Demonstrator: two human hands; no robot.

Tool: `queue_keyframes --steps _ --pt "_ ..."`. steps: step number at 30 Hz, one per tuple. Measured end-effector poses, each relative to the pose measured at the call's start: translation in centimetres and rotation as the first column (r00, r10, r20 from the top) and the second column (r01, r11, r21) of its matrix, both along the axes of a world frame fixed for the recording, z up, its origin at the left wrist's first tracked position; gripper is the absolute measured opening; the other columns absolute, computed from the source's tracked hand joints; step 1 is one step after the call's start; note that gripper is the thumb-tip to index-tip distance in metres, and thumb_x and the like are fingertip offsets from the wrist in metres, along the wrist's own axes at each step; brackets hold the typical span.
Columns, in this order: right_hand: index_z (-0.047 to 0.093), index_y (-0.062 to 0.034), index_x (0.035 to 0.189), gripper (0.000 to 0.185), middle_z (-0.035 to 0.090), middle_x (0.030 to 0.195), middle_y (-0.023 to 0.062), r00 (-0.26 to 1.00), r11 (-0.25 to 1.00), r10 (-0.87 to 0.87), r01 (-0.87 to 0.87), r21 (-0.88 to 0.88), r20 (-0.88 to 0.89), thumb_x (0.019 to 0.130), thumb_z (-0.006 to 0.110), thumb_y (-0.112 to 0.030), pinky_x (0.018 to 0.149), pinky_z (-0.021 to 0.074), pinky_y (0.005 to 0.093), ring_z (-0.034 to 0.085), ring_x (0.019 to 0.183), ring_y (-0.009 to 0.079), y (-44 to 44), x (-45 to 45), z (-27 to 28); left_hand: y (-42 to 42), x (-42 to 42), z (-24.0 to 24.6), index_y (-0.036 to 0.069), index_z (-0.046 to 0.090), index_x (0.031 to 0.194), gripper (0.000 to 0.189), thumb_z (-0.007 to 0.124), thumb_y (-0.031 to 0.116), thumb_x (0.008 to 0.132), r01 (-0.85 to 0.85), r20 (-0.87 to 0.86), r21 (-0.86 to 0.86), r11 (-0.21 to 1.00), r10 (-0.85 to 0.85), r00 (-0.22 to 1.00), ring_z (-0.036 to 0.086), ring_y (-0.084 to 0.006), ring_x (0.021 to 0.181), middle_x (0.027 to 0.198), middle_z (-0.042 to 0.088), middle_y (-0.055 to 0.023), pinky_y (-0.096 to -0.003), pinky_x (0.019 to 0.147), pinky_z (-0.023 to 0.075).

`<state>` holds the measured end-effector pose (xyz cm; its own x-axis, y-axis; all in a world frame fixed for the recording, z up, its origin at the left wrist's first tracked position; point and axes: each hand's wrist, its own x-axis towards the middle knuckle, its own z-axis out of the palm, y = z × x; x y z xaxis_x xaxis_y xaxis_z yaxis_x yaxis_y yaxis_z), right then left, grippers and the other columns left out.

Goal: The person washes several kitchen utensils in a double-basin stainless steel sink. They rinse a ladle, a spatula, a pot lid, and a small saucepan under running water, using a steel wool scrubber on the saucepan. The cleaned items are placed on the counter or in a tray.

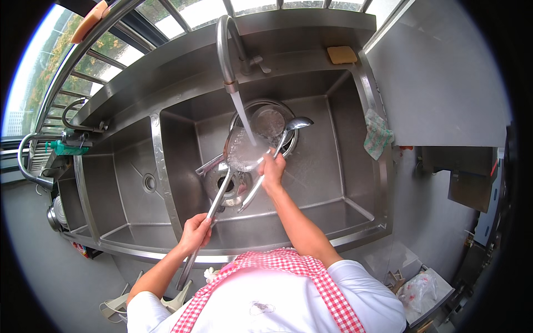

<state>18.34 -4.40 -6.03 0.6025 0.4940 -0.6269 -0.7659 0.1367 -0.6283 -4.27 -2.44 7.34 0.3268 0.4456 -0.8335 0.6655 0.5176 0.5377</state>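
Observation:
My left hand grips the long handle of a large metal ladle or strainer, whose round head lies under the running water of the faucet. My right hand holds a smaller metal ladle by its handle, its bowl pointing up and right; these fingers are also at the rim of the large head. Below them, a round metal pot or basin stands in the sink with a smaller round vessel inside. The drain shows at its lower left, beside another metal handle.
Steel sink walls surround the work, with a divider and further basins at left. A yellow sponge lies on the back ledge. A green and white cloth hangs over the right rim. A green bottle lies at far left.

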Motion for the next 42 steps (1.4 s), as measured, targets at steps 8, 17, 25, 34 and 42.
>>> queue_keyframes --steps 8,17,25,34,42 --pt "0.045 -0.0040 0.092 0.017 0.040 0.053 -0.0001 0.993 0.992 -0.104 0.100 -0.073 -0.050 0.076 0.049 -0.001 0.030 0.0266 0.0241 0.033 0.034 0.0086 0.9 -0.5 0.4 0.2 0.0 -0.3 0.000 0.050 0.102 0.027 0.042 0.023 0.090 0.010 0.021 0.012 1.000 -0.010 1.000 0.040 -0.0080 0.035 0.053 0.044 -0.0013 -0.0212 0.031 0.0294" --pt "0.044 -0.0055 0.086 0.014 0.041 0.055 0.0001 0.996 0.996 -0.092 0.092 0.008 -0.020 0.074 0.050 0.000 0.031 0.0278 0.0235 0.035 0.034 0.0086 0.6 -0.2 -0.1 0.5 -0.1 -0.6 0.000 0.050 0.101 0.027 0.043 0.023 0.090 0.023 0.010 0.026 0.999 -0.024 1.000 0.040 -0.0082 0.036 0.053 0.044 -0.0020 -0.0216 0.032 0.0303" --pt "0.042 -0.0041 0.077 0.016 0.042 0.051 0.0025 0.998 0.998 -0.065 0.065 0.021 0.011 0.069 0.055 0.002 0.030 0.0288 0.0244 0.037 0.032 0.0106 -0.2 1.3 0.7 1.0 0.8 -1.5 0.001 0.052 0.098 0.026 0.043 0.024 0.089 0.028 0.077 -0.026 0.999 -0.026 0.997 0.039 -0.0081 0.035 0.053 0.044 -0.0017 -0.0221 0.032 0.0289" --pt "0.044 -0.0059 0.071 0.014 0.044 0.051 -0.0002 0.979 0.991 -0.062 0.036 0.132 0.194 0.074 0.057 -0.001 0.030 0.0295 0.0228 0.036 0.032 0.0076 -1.7 6.5 4.4 3.5 4.4 -7.2 0.003 0.052 0.078 0.026 0.047 0.027 0.088 0.159 0.188 0.190 0.969 -0.194 0.963 0.038 -0.0054 0.037 0.049 0.043 0.0016 -0.0224 0.034 0.0294" --pt "0.047 -0.0049 0.076 0.012 0.043 0.049 -0.0009 0.955 0.980 -0.141 0.098 0.173 0.260 0.074 0.059 -0.002 0.031 0.0302 0.0225 0.036 0.032 0.0067 -1.8 9.3 8.1 5.8 9.5 -11.9 0.005 0.047 0.072 0.025 0.049 0.025 0.088 0.225 0.213 0.394 0.891 -0.327 0.921 0.036 -0.0049 0.042 0.052 0.040 0.0032 -0.0216 0.038 0.0298"
